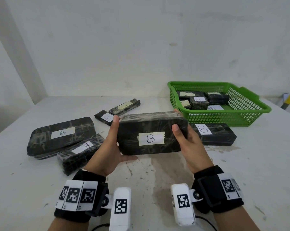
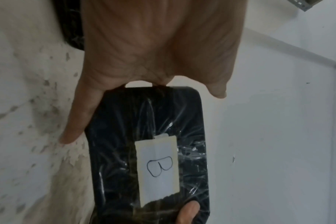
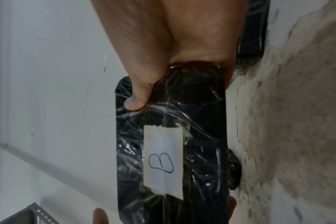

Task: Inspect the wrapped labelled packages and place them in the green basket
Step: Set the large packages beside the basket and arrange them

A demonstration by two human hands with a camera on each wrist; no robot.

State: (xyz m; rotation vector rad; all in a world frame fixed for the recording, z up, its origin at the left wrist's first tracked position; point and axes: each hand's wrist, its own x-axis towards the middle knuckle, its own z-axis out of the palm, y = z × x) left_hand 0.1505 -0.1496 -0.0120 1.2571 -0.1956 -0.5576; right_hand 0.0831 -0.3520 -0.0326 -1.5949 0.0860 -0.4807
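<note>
Both our left hand (image 1: 111, 147) and right hand (image 1: 188, 144) grip a B-labelled wrapped package (image 1: 151, 134), fingers curled round its ends, mid-inspection; next, we judge, a rightward carry into the green basket (image 1: 250, 112).

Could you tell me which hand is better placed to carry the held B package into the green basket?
The right hand. It grips the B package at the end nearer the green basket, which sits to the right; the left hand holds the far end.
</note>
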